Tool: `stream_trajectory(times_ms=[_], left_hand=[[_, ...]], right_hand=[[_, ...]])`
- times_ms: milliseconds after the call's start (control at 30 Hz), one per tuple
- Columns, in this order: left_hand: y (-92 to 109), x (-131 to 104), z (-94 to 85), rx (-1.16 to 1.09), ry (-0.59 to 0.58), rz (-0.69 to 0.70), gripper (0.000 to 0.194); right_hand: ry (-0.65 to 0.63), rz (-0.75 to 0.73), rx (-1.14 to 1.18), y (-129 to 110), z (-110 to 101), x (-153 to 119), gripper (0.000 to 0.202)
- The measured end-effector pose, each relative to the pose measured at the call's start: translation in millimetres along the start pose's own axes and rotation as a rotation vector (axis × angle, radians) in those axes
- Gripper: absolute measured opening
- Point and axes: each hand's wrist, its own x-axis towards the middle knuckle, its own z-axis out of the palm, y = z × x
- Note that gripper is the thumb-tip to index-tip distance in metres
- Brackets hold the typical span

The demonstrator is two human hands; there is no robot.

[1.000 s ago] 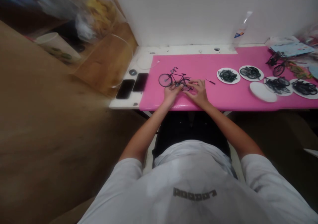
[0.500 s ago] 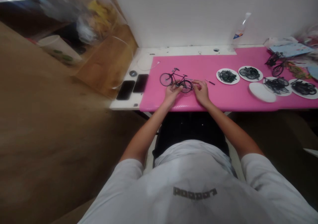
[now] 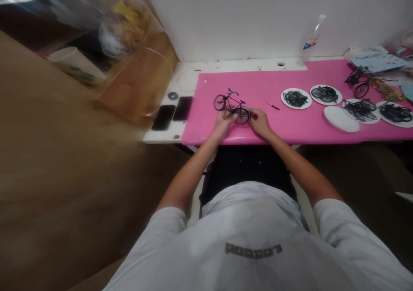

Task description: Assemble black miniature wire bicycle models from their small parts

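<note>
A small black model bicycle (image 3: 238, 103) is held just over the pink mat, its front wheel toward the far left and its rear wheel close to me. My left hand (image 3: 224, 121) is closed on the lower frame near the pedals, thumb alongside the rear wheel. At the back of that wheel, the fingers of my right hand (image 3: 260, 122) are curled and pinch the bicycle's rear end. A thin pale piece shows above the rear wheel by the right fingertips; its kind is unclear. My right fingertips are partly hidden.
Right of my hands lies a small screwdriver (image 3: 273, 106) on the pink mat (image 3: 258, 84). White plates (image 3: 305, 106) of black parts, a white lid-like disc (image 3: 341, 119) and another model bicycle (image 3: 360, 86) are farther right. Two phones (image 3: 163, 117) lie left; a clear bottle (image 3: 311, 43) stands behind.
The bicycle has turned, its front wheel swinging right and its rear wheel dipping slightly toward me. My right fingers, stretched out before, have curled in at the rear wheel.
</note>
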Motion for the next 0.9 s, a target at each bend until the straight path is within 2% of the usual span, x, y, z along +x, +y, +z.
stream_trajectory(times_ms=[400,667,900], left_hand=[[2,-1,-1.9,0.032,-0.15,-0.042,0.068],[-4,3,-4.5,0.088,-0.068,0.024,0.063],[1,1,-2.6,0.162,-0.124,0.048,0.068]], right_hand=[[-0.031,-0.027,-0.055,-2,3,0,0.02],[-0.02,0.0,-0.043,-11,0,0,0.017],[-0.014,0.064,-0.036,-19,-1,-1,0.018]])
